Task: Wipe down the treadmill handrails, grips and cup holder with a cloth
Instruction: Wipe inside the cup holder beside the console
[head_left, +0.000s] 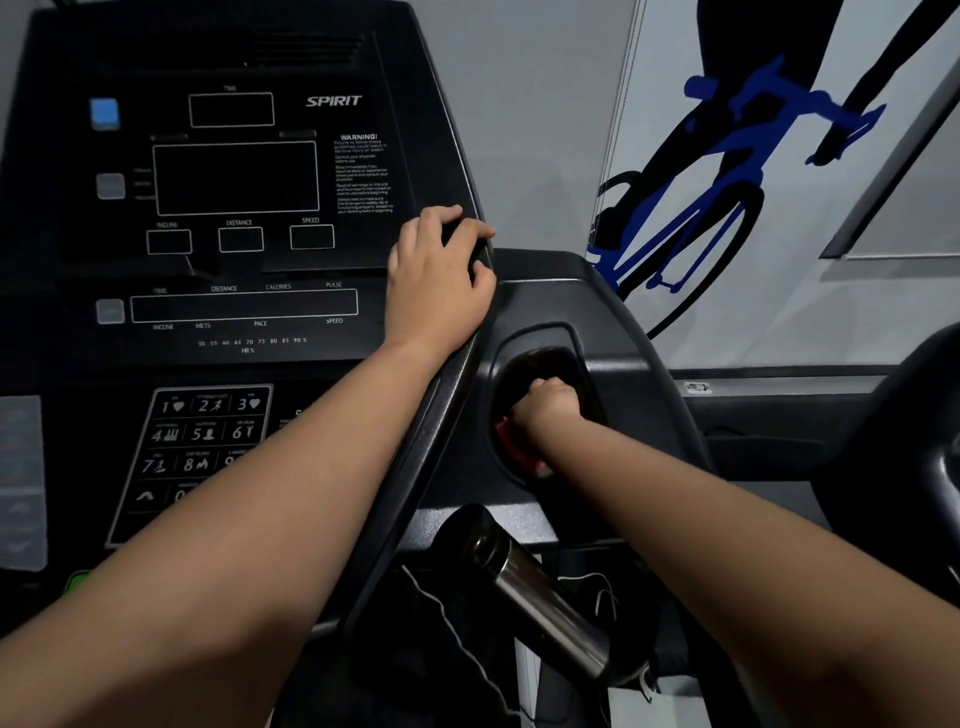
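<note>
My right hand (548, 408) reaches down into the dark cup holder (582, 353) at the right side of the treadmill console, its fingers curled round a pink-red cloth (511, 441); most of the cloth is hidden under the hand. My left hand (441, 275) grips the right edge of the console panel (234, 208), fingers wrapped over that edge. Below the cup holder a metal pulse grip (535, 587) on the handrail slants down to the right.
The console keypad (202, 441) lies under my left forearm. A thin cord (447, 613) hangs below the console. At the far right curves a dark handrail (904, 457). A wall poster of a blue bicycle (727, 171) stands behind the machine.
</note>
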